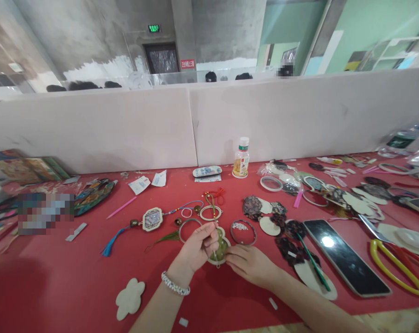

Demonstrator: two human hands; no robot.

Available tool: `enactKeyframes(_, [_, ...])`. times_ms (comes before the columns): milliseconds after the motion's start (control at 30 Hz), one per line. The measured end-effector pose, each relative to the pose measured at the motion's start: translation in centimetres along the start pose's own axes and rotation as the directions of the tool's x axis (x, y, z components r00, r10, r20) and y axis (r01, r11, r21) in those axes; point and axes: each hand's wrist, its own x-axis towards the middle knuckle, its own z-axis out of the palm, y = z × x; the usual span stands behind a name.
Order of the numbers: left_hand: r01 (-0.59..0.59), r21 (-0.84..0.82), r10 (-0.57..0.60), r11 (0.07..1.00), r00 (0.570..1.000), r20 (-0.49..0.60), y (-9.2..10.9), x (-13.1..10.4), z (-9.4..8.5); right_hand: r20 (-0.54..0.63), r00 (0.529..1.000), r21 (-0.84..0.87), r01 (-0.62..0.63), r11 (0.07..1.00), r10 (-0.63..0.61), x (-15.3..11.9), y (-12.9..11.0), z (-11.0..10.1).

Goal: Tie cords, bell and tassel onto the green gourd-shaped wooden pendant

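A green gourd-shaped piece with a pale rim [220, 249] lies between my two hands at the middle of the red table. My left hand [203, 243], with a beaded bracelet at its wrist, is closed in a pinch over the piece's left side; what its fingers hold is too small to name. My right hand [246, 262] has its fingers closed on the piece's right edge. Just above are a round frame with a red and green cord [211, 212] and a ring holding small white beads [243, 231].
A phone [348, 259], yellow-handled scissors [397, 268] and dark patterned discs [253, 206] lie to the right. A bottle [241, 159] stands before the white partition [143, 129]. At left are a blue-tasselled pendant [153, 219] and a pale flower-shaped piece [130, 298].
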Motion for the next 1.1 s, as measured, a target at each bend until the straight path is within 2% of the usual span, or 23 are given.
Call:
enactKeyframes(300, [-0.065,0.040,0.066,0.997,0.997,-0.034,-0.3,0.3,-0.1,-0.045,0.998,0.060,-0.038,0.997,0.041,-0.2,0.1,0.2])
enactKeyframes(433, [-0.119,0.022,0.120,0.993,0.992,-0.041,-0.4,0.3,0.2,-0.067,0.996,0.099,-0.054,0.994,0.061,-0.1,0.0,0.1])
enactKeyframes(633, [-0.233,-0.016,0.231,0.972,0.971,-0.068,-0.2,0.4,0.2,-0.068,0.997,0.096,-0.021,0.995,0.028,0.2,-0.2,-0.3])
enactKeyframes(800, [-0.216,0.034,0.219,0.976,0.969,-0.114,-0.7,0.7,0.0,-0.075,0.997,0.074,-0.021,0.997,0.026,0.2,-0.3,-0.3])
enactKeyframes(933, [-0.195,0.020,0.196,0.981,0.975,-0.109,-1.1,0.7,0.1,-0.076,0.996,0.080,-0.034,0.996,0.040,0.1,-0.3,-0.2])
enactKeyframes(1100, [-0.133,-0.016,0.132,0.991,0.988,-0.082,-0.7,0.2,0.7,-0.079,0.995,0.070,-0.049,0.996,0.054,0.0,-0.1,0.0])
